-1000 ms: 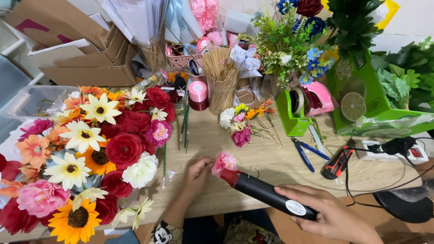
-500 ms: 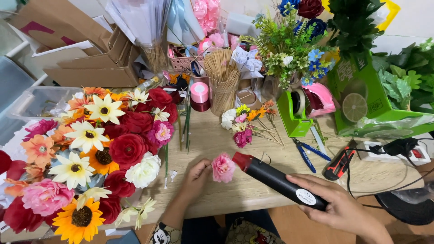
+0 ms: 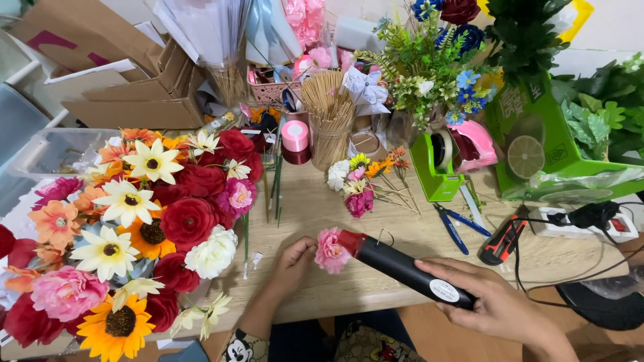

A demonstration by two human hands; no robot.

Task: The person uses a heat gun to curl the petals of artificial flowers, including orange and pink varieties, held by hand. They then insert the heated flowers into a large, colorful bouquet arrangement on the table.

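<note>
1. Two bare hands work at the near edge of a wooden table point(image 3: 402, 221), close together.
2. The left hand point(image 3: 292, 261) has its fingers closed on a small pink flower head point(image 3: 331, 251), pinching it from the left side just above the tabletop.
3. The right hand point(image 3: 493, 302) is wrapped around the rear of a black glue gun point(image 3: 402, 267), which lies tilted, its handle to the near right and its red tip point(image 3: 349, 239) pointing far left.
4. That red tip touches the right side of the pink flower head, so the flower sits between the left fingers and the gun.
5. Left of the hands lies a big bunch of artificial flowers point(image 3: 134, 228) in red, white, orange, yellow and pink, spreading to the near left corner.
6. Farther back, near the middle, a jar of wooden sticks point(image 3: 329, 114) stands upright, with a roll of pink ribbon point(image 3: 294, 136) just to its left.
7. A small cluster of loose blooms point(image 3: 359, 184) lies on the table beyond the pink flower head, well apart from it.
8. To the right stand a green tape dispenser point(image 3: 435, 164), blue-handled pliers point(image 3: 456, 224) lying flat, and a red and black tool point(image 3: 502, 243) with a cord.
9. A green box point(image 3: 537, 134) with leafy stems sits at the far right.
</note>
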